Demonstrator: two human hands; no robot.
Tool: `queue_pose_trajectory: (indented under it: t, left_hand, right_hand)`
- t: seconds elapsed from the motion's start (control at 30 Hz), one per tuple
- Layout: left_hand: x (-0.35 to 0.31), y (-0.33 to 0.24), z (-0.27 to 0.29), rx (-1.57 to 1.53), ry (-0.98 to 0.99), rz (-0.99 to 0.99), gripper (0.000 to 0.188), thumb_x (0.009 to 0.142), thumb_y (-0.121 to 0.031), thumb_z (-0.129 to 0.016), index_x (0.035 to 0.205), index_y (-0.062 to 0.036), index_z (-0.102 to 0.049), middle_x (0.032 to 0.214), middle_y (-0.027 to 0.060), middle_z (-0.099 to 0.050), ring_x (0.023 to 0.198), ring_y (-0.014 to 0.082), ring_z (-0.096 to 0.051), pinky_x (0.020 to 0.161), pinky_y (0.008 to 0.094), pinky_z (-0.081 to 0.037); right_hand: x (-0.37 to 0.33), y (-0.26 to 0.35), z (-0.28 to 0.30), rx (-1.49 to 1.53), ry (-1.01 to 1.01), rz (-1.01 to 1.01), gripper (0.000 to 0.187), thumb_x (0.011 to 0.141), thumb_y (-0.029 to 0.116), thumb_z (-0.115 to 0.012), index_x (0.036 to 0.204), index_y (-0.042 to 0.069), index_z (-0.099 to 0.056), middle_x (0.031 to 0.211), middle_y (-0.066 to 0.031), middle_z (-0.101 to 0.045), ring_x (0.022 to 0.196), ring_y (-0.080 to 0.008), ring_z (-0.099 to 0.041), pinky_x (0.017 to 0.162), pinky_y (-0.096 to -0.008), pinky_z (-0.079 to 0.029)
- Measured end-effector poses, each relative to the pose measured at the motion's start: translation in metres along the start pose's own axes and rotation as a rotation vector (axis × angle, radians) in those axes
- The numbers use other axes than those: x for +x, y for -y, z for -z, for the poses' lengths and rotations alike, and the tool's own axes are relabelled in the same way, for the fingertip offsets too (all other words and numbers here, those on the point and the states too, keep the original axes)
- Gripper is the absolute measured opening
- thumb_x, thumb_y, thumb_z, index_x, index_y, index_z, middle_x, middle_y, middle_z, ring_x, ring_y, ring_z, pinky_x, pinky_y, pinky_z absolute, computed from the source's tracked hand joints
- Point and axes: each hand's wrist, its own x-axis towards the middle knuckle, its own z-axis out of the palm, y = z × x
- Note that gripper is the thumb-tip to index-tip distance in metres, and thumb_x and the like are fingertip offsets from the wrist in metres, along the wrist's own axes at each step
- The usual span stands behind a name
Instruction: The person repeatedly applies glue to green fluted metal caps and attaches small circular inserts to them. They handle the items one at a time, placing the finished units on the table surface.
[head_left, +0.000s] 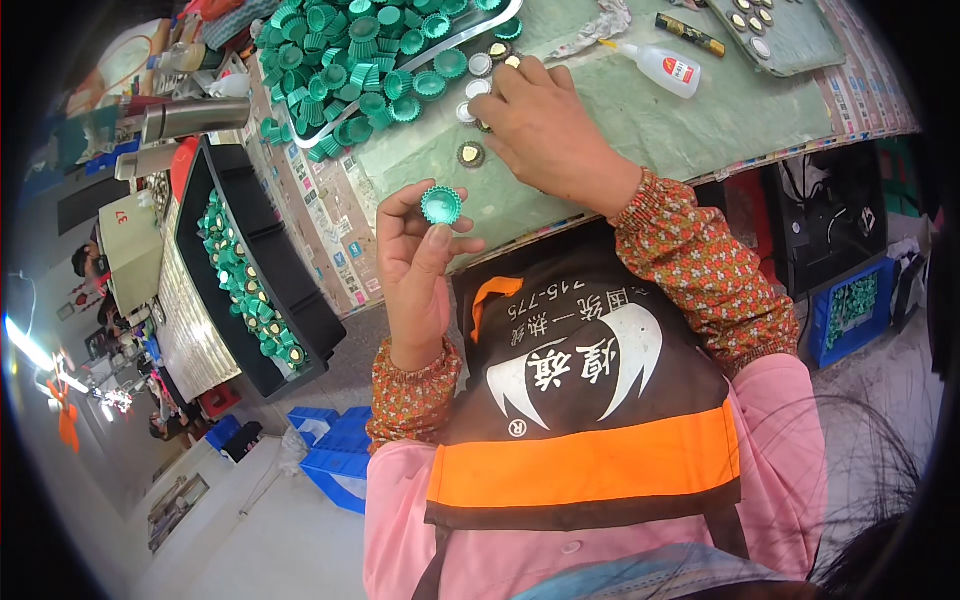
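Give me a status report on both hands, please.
Left hand holding green cap. Right hand at small round discs. White bottle off right, not blocking.

Glossy, metallic-looking green cap (441, 205); smooth plastic bottle (668, 70); matt cloth apron (590, 455)

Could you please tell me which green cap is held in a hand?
It is the green cap in the left hand; the others in sight touch neither this hand nor the right hand.

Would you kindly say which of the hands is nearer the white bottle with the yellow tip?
Right: the right hand is below and left of the bottle, not touching it; the left hand, holding a green cup, is farther off, lower left.
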Motion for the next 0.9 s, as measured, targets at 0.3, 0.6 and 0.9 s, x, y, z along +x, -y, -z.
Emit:
queue_pose_trajectory:
  t: [0.3, 0.6, 0.9]
  left_hand:
    - [-0.007, 0.008, 0.007, -0.020, -0.035, 0.087, 0.041, 0.101, -0.014, -0.058, 0.138, -0.0029, -0.047, 0.128, 0.0170, -0.061, 0.101, 0.0164, -0.063, 0.083, 0.0324, -0.061]
    - [-0.006, 0.015, 0.005, -0.150, 0.058, 0.147, 0.044, 0.103, -0.018, -0.056, 0.142, -0.0004, -0.045, 0.126, 0.0182, -0.062, 0.101, 0.0162, -0.064, 0.083, 0.0319, -0.061]
    - [-0.010, 0.017, 0.004, -0.290, 0.063, 0.235, 0.055, 0.105, -0.025, -0.054, 0.148, 0.0055, -0.038, 0.122, 0.0173, -0.062, 0.100, 0.0176, -0.064, 0.081, 0.0317, -0.061]
  right_hand:
    - [-0.019, 0.004, 0.051, -0.252, 0.102, -0.153, 0.035, 0.077, 0.037, -0.078, 0.090, 0.005, -0.069, 0.093, -0.0080, -0.062, 0.099, -0.0260, -0.054, 0.088, -0.0453, -0.035]
    - [-0.048, -0.019, 0.063, -0.132, 0.152, -0.326, 0.034, 0.089, 0.042, -0.069, 0.079, 0.010, -0.070, 0.070, -0.0068, -0.061, 0.079, -0.0258, -0.055, 0.082, -0.0445, -0.034]
    - [-0.056, -0.025, 0.074, 0.019, 0.107, -0.115, 0.029, 0.082, 0.016, -0.074, 0.108, 0.012, -0.062, 0.096, -0.0054, -0.056, 0.096, -0.0267, -0.053, 0.084, -0.0424, -0.037]
